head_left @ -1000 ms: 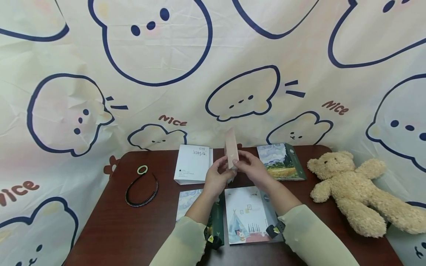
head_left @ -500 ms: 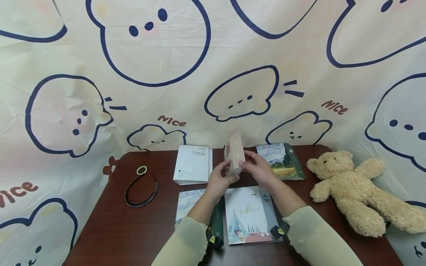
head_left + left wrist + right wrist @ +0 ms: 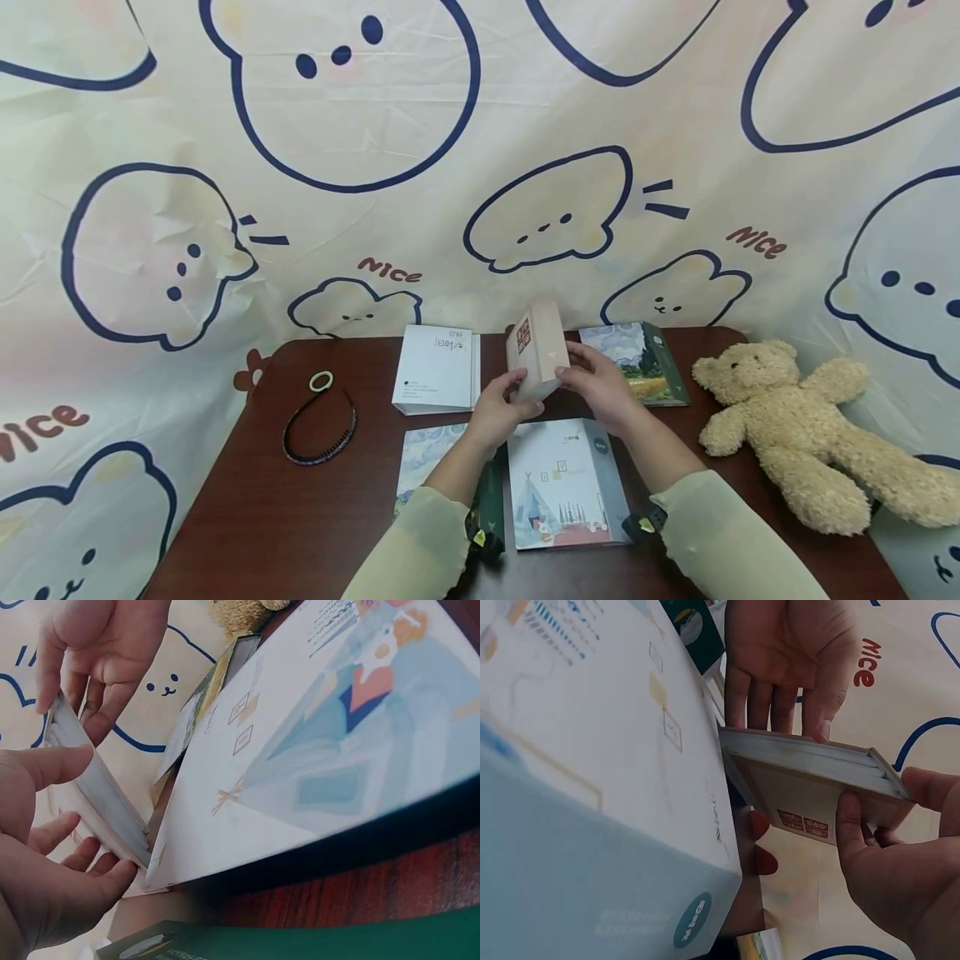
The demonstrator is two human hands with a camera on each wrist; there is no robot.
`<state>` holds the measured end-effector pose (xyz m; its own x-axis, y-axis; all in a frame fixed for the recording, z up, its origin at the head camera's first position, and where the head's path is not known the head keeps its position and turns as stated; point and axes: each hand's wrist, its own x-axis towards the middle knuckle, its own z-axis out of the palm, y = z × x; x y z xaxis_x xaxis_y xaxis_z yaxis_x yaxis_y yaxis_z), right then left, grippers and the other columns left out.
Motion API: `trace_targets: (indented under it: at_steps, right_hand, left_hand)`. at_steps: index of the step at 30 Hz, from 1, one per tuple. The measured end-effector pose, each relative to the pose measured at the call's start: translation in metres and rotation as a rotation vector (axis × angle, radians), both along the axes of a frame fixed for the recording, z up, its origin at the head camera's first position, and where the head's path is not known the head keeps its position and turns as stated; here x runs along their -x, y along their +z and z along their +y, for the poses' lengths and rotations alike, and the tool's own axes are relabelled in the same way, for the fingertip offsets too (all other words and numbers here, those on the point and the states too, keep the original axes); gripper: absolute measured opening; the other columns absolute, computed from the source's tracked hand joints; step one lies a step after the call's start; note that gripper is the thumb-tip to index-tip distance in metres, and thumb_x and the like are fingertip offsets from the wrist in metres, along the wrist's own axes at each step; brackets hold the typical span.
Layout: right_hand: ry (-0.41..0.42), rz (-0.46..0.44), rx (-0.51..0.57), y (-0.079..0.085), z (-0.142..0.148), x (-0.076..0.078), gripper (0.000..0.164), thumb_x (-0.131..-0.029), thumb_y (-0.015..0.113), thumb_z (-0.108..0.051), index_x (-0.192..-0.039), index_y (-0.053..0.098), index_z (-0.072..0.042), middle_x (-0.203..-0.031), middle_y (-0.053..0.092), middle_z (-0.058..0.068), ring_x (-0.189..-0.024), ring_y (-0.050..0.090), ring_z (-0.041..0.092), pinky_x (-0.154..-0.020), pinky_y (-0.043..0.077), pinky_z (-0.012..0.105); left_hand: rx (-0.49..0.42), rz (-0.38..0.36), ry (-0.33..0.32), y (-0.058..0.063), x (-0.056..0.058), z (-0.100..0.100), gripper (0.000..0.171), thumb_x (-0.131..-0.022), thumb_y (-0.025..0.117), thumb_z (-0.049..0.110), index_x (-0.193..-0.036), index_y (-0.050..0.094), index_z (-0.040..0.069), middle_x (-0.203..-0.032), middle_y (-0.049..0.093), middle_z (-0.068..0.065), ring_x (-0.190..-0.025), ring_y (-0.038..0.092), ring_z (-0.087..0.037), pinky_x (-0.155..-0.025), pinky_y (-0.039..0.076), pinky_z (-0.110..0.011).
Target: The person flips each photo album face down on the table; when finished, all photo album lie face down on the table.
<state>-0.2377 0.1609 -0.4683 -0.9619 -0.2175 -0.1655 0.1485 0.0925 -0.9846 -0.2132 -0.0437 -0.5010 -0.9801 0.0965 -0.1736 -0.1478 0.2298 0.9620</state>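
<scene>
A small beige hardcover book (image 3: pixel 553 340) with a red printed block is held upright and tilted above the far middle of the table. My left hand (image 3: pixel 497 410) grips its lower left corner, thumb on one side and fingers on the other. On the opposite side my right hand (image 3: pixel 600 385) pinches it between thumb and fingers. White page edges of the book (image 3: pixel 810 761) face the right wrist camera. Below the hands lies a white book with a tent picture (image 3: pixel 558 492). Partly hidden by my left forearm is a book with a dark green spine (image 3: pixel 491 487).
A white book (image 3: pixel 435 367) stands back left of the hands, and a landscape-painting book (image 3: pixel 626 358) back right. A teddy bear (image 3: pixel 795 417) lies at the right edge. At left are a black headband (image 3: pixel 322 457) and a pale green ring (image 3: pixel 321 382). A printed cloth (image 3: pixel 360 125) hangs behind.
The beige book has turned from nearly edge-on so that its red-printed face and its edge both show. Both hands still hold it, and the right hand has shifted slightly right.
</scene>
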Motion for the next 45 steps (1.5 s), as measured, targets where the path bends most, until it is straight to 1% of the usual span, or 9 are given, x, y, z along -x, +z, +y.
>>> trace_targets:
  at_steps: [5, 13, 19, 22, 26, 32, 38, 45]
  right_hand:
    - [0.0, 0.002, 0.012, -0.005, 0.006, 0.001, 0.068, -0.101, 0.068, -0.023, -0.159, 0.036, -0.008, -0.155, 0.048, 0.016, -0.136, 0.054, 0.033, -0.111, 0.046, 0.047]
    - [-0.012, -0.011, -0.008, -0.015, 0.013, 0.002, 0.066, -0.102, 0.067, -0.02, -0.159, 0.036, -0.006, -0.153, 0.049, 0.017, -0.133, 0.057, 0.033, -0.107, 0.05, 0.043]
    - [-0.026, -0.028, -0.017, -0.022, 0.016, 0.003, 0.064, -0.102, 0.066, -0.017, -0.158, 0.037, -0.004, -0.152, 0.05, 0.018, -0.132, 0.058, 0.035, -0.105, 0.051, 0.04]
    - [-0.035, -0.038, -0.032, -0.025, 0.018, 0.004, 0.065, -0.102, 0.065, -0.016, -0.158, 0.036, -0.003, -0.153, 0.05, 0.019, -0.132, 0.058, 0.035, -0.105, 0.051, 0.041]
    - [-0.044, -0.052, -0.065, -0.03, 0.021, 0.007, 0.066, -0.101, 0.066, -0.016, -0.158, 0.037, -0.003, -0.153, 0.05, 0.02, -0.131, 0.059, 0.036, -0.107, 0.05, 0.045]
    - [-0.049, -0.066, -0.132, -0.034, 0.024, 0.01, 0.064, -0.1, 0.067, -0.017, -0.157, 0.04, -0.003, -0.151, 0.052, 0.021, -0.126, 0.063, 0.037, -0.108, 0.048, 0.051]
    - [-0.06, -0.048, -0.239, -0.038, 0.025, 0.012, 0.061, -0.1, 0.067, -0.018, -0.154, 0.046, -0.002, -0.147, 0.057, 0.02, -0.117, 0.065, 0.033, -0.105, 0.05, 0.05]
    - [-0.073, -0.049, -0.361, -0.044, 0.025, 0.014, 0.059, -0.098, 0.07, -0.022, -0.15, 0.05, -0.002, -0.134, 0.062, 0.018, -0.113, 0.065, 0.03, -0.1, 0.054, 0.048]
  left_hand:
    - [0.021, -0.011, -0.002, -0.001, 0.0, 0.002, 0.072, -0.085, 0.084, 0.022, -0.15, 0.055, 0.017, -0.155, 0.049, -0.013, -0.141, 0.047, -0.039, -0.113, 0.041, -0.057]
    - [0.013, -0.029, 0.001, -0.003, 0.0, 0.002, 0.071, -0.085, 0.084, 0.022, -0.15, 0.055, 0.017, -0.156, 0.049, -0.015, -0.143, 0.044, -0.041, -0.114, 0.039, -0.058]
    - [0.017, -0.043, 0.007, -0.005, 0.0, 0.003, 0.072, -0.085, 0.084, 0.021, -0.15, 0.055, 0.016, -0.158, 0.047, -0.015, -0.145, 0.043, -0.04, -0.115, 0.039, -0.056]
    - [0.014, -0.046, 0.005, -0.005, 0.0, 0.003, 0.072, -0.085, 0.084, 0.022, -0.151, 0.054, 0.015, -0.158, 0.046, -0.015, -0.146, 0.042, -0.039, -0.116, 0.038, -0.055]
    - [0.021, -0.045, 0.008, -0.005, 0.001, 0.002, 0.071, -0.085, 0.084, 0.022, -0.15, 0.055, 0.016, -0.158, 0.047, -0.015, -0.146, 0.041, -0.038, -0.117, 0.037, -0.054]
    - [0.061, -0.047, 0.015, -0.007, 0.002, 0.002, 0.071, -0.085, 0.084, 0.023, -0.149, 0.056, 0.018, -0.158, 0.048, -0.013, -0.147, 0.041, -0.038, -0.117, 0.037, -0.055]
    - [0.056, -0.06, 0.02, -0.007, 0.003, 0.002, 0.071, -0.085, 0.084, 0.022, -0.15, 0.056, 0.019, -0.159, 0.046, -0.012, -0.149, 0.038, -0.037, -0.118, 0.034, -0.055]
    - [0.033, -0.061, 0.021, -0.011, 0.005, 0.0, 0.073, -0.084, 0.084, 0.022, -0.15, 0.055, 0.018, -0.159, 0.046, -0.013, -0.148, 0.038, -0.038, -0.118, 0.034, -0.055]
